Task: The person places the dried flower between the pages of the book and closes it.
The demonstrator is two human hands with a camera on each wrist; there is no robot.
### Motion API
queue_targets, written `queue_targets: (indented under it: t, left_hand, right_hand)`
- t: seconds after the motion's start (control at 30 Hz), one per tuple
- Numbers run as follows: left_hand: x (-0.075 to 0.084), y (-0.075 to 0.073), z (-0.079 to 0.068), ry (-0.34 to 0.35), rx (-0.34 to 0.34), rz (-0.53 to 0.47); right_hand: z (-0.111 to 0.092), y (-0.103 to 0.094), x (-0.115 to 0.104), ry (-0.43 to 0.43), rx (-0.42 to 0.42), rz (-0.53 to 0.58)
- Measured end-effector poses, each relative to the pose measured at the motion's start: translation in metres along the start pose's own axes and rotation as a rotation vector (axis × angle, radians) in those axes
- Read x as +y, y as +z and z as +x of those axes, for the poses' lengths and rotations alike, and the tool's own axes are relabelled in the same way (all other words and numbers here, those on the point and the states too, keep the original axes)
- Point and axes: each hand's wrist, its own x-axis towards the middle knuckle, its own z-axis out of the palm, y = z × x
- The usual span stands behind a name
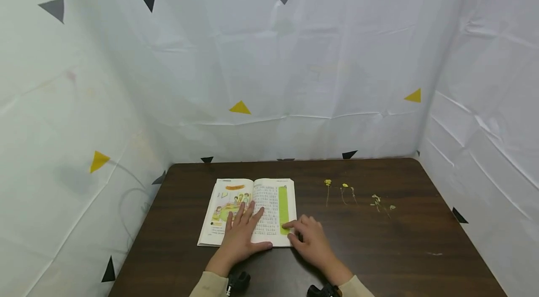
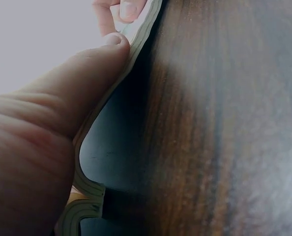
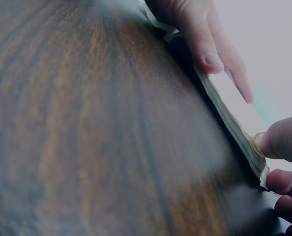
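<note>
An open book (image 1: 271,213) lies on the dark wooden table, with a picture on its left page and columns of print beside a green strip on its right page. My left hand (image 1: 242,236) rests across both pages, fingers spread, thumb along the near edge. At the near right corner is my right hand (image 1: 310,241), index finger on the green strip and thumb at the page edge. In the right wrist view the right thumb (image 3: 278,140) presses at the book's edge (image 3: 229,120), with curled fingertips close beside the corner.
Right of the book lie several small dried flower sprigs: a yellow one (image 1: 327,189), another yellow one (image 1: 344,191) and paler stems (image 1: 381,204). The table (image 1: 400,259) meets a white sheet (image 1: 294,77) with triangles behind and at both sides.
</note>
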Motion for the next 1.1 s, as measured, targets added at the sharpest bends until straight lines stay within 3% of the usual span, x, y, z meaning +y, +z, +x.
queue_targets:
  t: [0.1,0.27,0.43,0.53,0.63,0.8,0.97,1.1]
  left_hand:
    - [0.001,0.000,0.000,0.001,-0.003,0.002]
    - [0.002,0.001,-0.001,0.002,-0.011,-0.009]
    - [0.002,0.001,0.000,-0.002,-0.022,-0.020]
    - [0.001,0.000,0.002,0.004,-0.016,-0.022]
    - [-0.001,0.000,0.002,0.004,-0.029,-0.012]
    - [-0.003,-0.003,0.003,0.012,-0.049,-0.010]
    - [-0.005,-0.003,0.005,0.017,-0.052,-0.013]
    - [-0.004,-0.002,0.005,0.008,-0.061,-0.026]
  right_hand:
    - [-0.001,-0.002,-0.001,-0.001,0.035,0.044]
    - [0.001,-0.019,0.001,0.092,0.086,0.095]
    - [0.009,-0.050,0.018,0.177,0.201,-0.006]
    - [0.014,-0.069,0.032,0.246,0.219,-0.054]
    - [0.018,-0.082,0.047,0.315,0.163,-0.092]
    - [0.027,-0.092,0.065,0.378,-0.005,-0.102]
    - [0.039,-0.098,0.069,0.407,-0.122,-0.076]
    - [0.049,-0.102,0.067,0.403,-0.196,-0.137]
